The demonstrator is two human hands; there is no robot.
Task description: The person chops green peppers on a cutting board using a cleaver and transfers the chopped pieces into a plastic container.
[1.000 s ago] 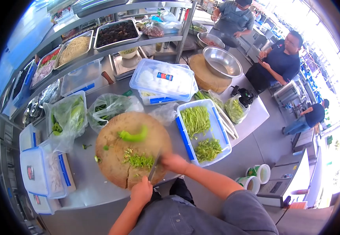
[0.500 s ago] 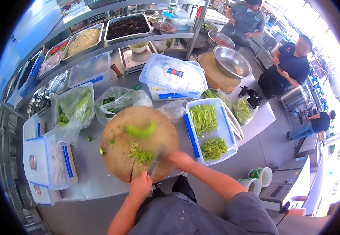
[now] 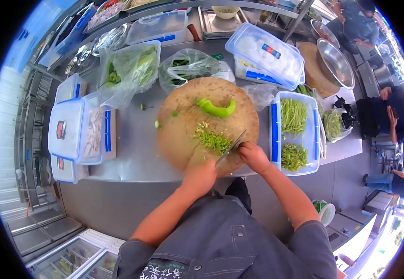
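While the left hand (image 3: 199, 176) is closed in a grip around the handle end of a knife with a narrow grey metal blade (image 3: 231, 148), the blade extends obliquely over a round, brown wooden cutting board (image 3: 178, 139). The right hand (image 3: 254, 157) is positioned beside the blade, fingers curled and bunched close to the board; whether they retain a piece cannot be determined.

A heap of finely chopped, bright green pepper pieces (image 3: 213, 141) lies on the board, on the left-hand side of the blade. A whole, curved, glossy green pepper (image 3: 217, 108) lies on the far part of the same board, apart from both hands.

Right of the board, a clear plastic container with blue edging (image 3: 311, 135) holds two portions of cut green vegetable (image 3: 293, 116). Beyond the board's far left edge is a translucent plastic bag (image 3: 126, 76) with green peppers.
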